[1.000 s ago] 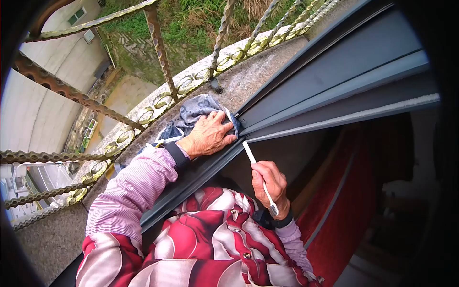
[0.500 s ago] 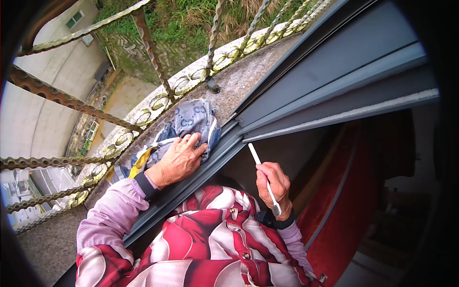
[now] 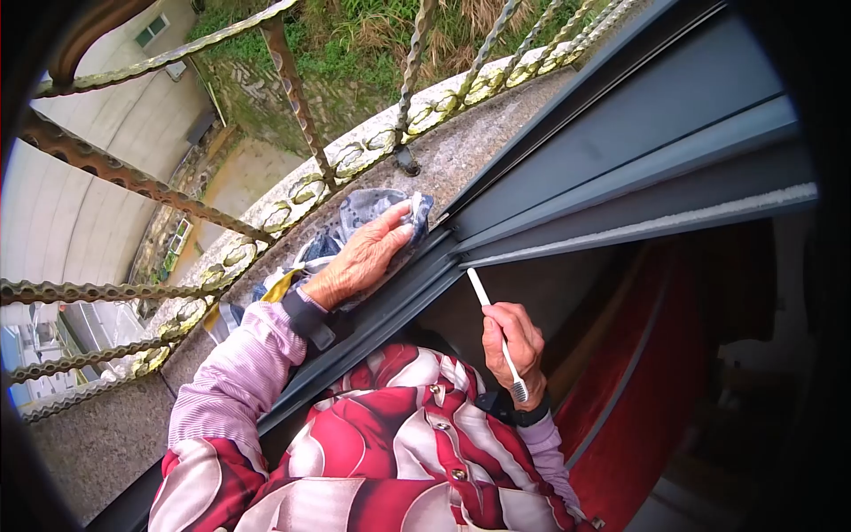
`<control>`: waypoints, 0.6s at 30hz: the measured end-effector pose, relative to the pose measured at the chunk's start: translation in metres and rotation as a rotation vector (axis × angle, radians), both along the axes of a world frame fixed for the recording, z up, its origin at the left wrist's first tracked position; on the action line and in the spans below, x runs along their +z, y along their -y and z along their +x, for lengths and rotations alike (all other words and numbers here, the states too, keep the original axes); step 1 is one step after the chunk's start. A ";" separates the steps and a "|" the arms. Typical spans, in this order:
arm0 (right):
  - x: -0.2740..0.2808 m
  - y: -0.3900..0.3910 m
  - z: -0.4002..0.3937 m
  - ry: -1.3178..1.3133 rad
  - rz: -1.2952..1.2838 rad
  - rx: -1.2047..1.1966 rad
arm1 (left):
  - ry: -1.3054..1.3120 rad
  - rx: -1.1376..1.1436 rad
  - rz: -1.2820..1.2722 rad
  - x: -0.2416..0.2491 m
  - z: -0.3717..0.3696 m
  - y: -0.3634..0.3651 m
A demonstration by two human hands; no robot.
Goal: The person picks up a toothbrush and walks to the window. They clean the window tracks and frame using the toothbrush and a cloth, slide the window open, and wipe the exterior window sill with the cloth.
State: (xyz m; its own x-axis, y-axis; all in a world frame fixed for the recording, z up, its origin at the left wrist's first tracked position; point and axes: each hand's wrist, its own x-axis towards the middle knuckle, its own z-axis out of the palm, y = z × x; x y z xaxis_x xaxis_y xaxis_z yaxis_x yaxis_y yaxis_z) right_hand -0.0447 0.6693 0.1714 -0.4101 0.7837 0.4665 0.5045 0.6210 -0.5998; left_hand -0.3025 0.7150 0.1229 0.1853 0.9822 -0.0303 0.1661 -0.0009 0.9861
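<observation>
My left hand (image 3: 362, 257) is closed on the far end of a crumpled grey-blue patterned cloth (image 3: 359, 206), thumb and fingers together at its edge. The cloth lies on the stone ledge just outside the dark window frame track (image 3: 403, 297), with a yellow strip showing near my wrist. In my right hand (image 3: 514, 341) is a white toothbrush (image 3: 480, 288), gripped around its middle. Its bristles (image 3: 519, 390) are down by my wrist, while the bare handle end points up at the corner of the track.
A rusty twisted-bar railing (image 3: 297, 97) curves along the outer side of the stone ledge (image 3: 483, 142). Dark grey window panels (image 3: 620, 133) slant away to the upper right. Red fabric (image 3: 620, 363) hangs indoors on the right. Beyond the railing stands a pale building (image 3: 97, 195).
My left hand has slid up and right over the cloth, and its fingers have closed on the far edge, bunching it. The toothbrush stays in my right hand; the view has shifted slightly.
</observation>
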 end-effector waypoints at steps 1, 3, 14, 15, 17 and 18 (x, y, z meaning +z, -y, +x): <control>0.000 0.000 0.001 0.004 0.008 -0.002 | 0.006 -0.056 -0.057 -0.004 0.007 -0.005; 0.001 0.001 0.004 0.007 0.012 -0.014 | -0.357 -0.083 -0.097 -0.018 0.018 -0.010; -0.004 0.003 -0.002 0.013 -0.023 -0.027 | -0.573 -0.024 0.195 -0.037 0.044 -0.007; -0.003 0.003 -0.002 0.017 -0.019 -0.031 | -0.594 -0.034 0.222 -0.037 0.043 -0.007; -0.004 0.003 0.000 0.033 -0.024 -0.039 | -0.636 -0.051 0.280 -0.033 0.040 -0.010; -0.004 0.004 0.001 0.041 -0.028 -0.041 | -0.704 -0.036 0.349 -0.029 0.042 -0.007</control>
